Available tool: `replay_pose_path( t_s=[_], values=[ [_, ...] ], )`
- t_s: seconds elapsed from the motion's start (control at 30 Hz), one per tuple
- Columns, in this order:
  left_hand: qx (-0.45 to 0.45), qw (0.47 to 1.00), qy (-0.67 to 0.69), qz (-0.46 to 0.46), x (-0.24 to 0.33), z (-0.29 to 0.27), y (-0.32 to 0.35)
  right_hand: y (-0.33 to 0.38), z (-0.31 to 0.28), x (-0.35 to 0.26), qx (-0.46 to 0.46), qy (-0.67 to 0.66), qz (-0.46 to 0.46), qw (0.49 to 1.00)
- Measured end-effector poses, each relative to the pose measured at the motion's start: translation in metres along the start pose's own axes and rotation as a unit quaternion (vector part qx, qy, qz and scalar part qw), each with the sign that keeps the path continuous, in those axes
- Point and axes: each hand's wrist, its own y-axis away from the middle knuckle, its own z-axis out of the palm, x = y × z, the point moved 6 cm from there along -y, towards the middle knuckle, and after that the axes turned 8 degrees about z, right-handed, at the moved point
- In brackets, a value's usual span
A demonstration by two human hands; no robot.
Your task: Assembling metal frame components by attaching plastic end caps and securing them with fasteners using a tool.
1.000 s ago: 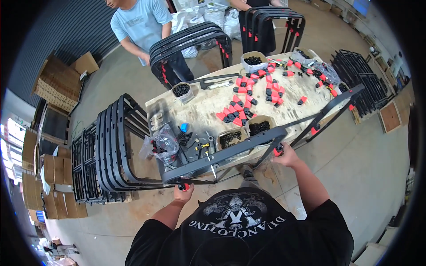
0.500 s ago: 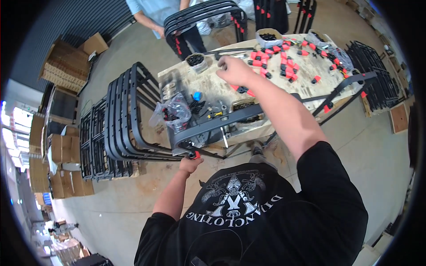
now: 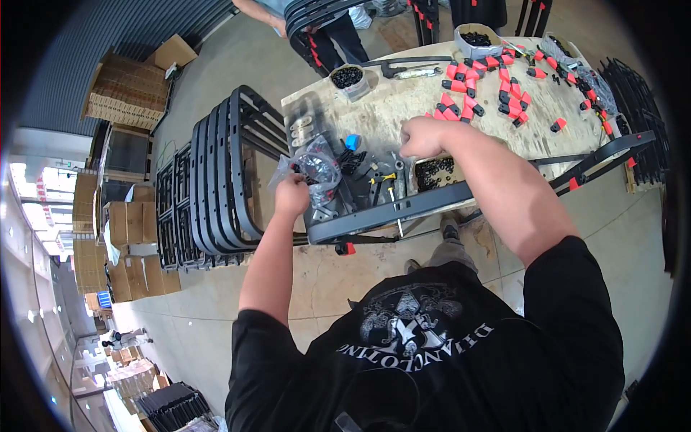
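Observation:
At the mouth of a clear plastic bag [image 3: 325, 160], my left hand [image 3: 290, 194] reaches in among the parts. Its fingertips are partly hidden there. My right hand [image 3: 425, 137] is above the table, beyond an open box of small black parts [image 3: 435, 174]. Its fingers are curled together, and whatever they may hold is too small to make out. A long black metal frame [image 3: 392, 214] lies across the near side of the table. Below its left corner sits a red and black clamp-like piece [image 3: 345, 248], touched by neither hand.
Red and black pieces [image 3: 512, 97] are scattered over the wooden tabletop [image 3: 374, 119]. Tubs of black parts [image 3: 349, 81], blue tape [image 3: 353, 142] and a hammer [image 3: 392, 70] lie about. Black frames [image 3: 216, 169] stand at the left; a co-worker [image 3: 342, 43] holds frames across the table.
My left hand has left the red and black piece at the frame's corner and moved up to the bag. My right hand has come nearer, toward the parts box. The view has shifted.

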Motion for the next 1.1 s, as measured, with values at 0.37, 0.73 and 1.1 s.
replay_pose_path(
  t_s=[0.37,0.73,1.1],
  values=[
    [-0.191,0.966,-0.143,-0.096,-0.056,0.105,-0.077,0.006,0.000,0.010,-0.017,-0.012,0.036,0.999],
    [-0.266,0.951,-0.150,-0.048,-0.062,0.103,-0.062,0.001,0.001,0.006,-0.024,0.001,0.023,0.999],
    [-0.251,0.958,-0.120,-0.075,-0.063,0.096,-0.033,-0.002,0.002,0.008,-0.008,0.008,0.011,1.000]
  ],
)
